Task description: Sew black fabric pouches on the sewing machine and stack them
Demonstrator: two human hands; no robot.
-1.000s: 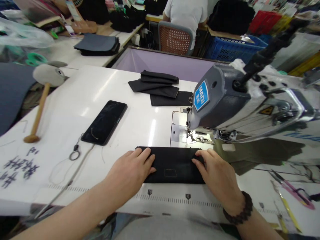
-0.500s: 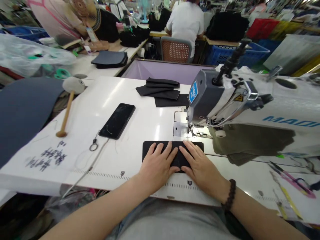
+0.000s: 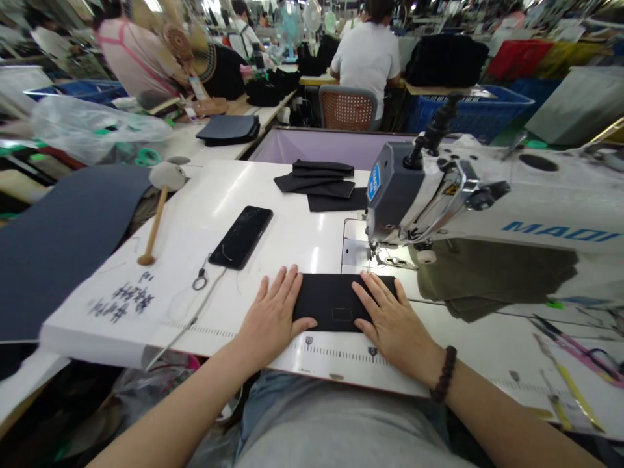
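A black rectangular fabric piece (image 3: 324, 296) lies flat on the white table, with a small stitched rectangle outlined near its lower edge. My left hand (image 3: 273, 315) rests at the piece's left end, fingers spread, thumb on the fabric. Across the right end lies my right hand (image 3: 392, 318), fingers apart and palm down, with a dark beaded bracelet at the wrist. Just beyond the right hand is the sewing machine's needle area (image 3: 377, 253), where a lamp lights the metal plate.
A phone (image 3: 242, 237) with a ring strap and a wooden-handled mallet (image 3: 156, 224) lie left. Folded black pieces (image 3: 322, 179) sit behind. Olive fabric (image 3: 492, 273) is under the machine arm (image 3: 550, 201); pink-handled scissors (image 3: 580, 354) lie right. People sit beyond.
My left hand has slid left from the middle of the black piece to its left end, uncovering the stitched rectangle. My right hand stays on the right part. The view has shifted slightly.
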